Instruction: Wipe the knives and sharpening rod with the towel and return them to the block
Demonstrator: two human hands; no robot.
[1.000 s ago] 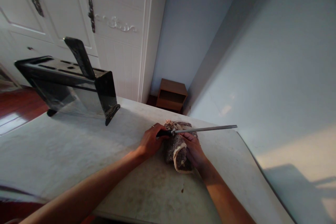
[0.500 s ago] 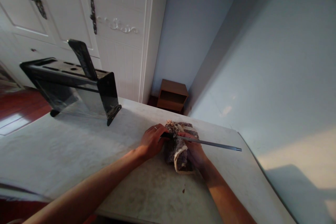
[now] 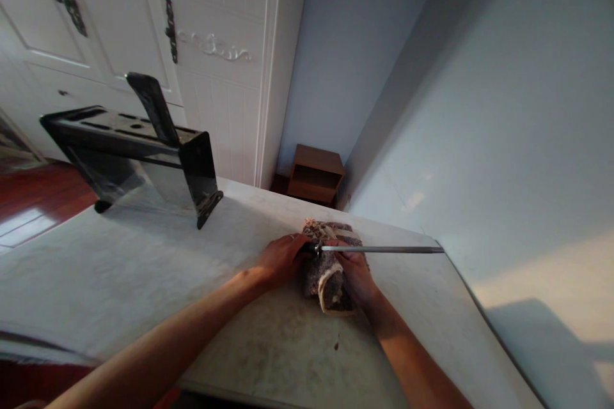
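A sharpening steel (image 3: 384, 249) lies crosswise above a bunched brown and cream towel (image 3: 316, 281), its thin rod pointing right. My left hand (image 3: 281, 260) is closed around the steel's black handle, which is mostly hidden by the fingers. On the towel's right side, my right hand (image 3: 355, 275) is closed on the cloth, with fingertips close to the rod near the handle end. Whether those fingertips touch the metal I cannot tell. The towel rests on the pale tabletop (image 3: 230, 326).
A black knife block (image 3: 129, 147) with clear sides stands at the left, one black-handled knife (image 3: 153, 108) in it. White cabinets (image 3: 220, 102) rise behind. A small brown open cabinet (image 3: 317, 160) stands beyond the far edge. A wall (image 3: 518, 160) borders the right side.
The steel's tip has swung away from me, so the rod now lies nearly level across the view. My left hand has turned slightly with the handle; the towel stays put.
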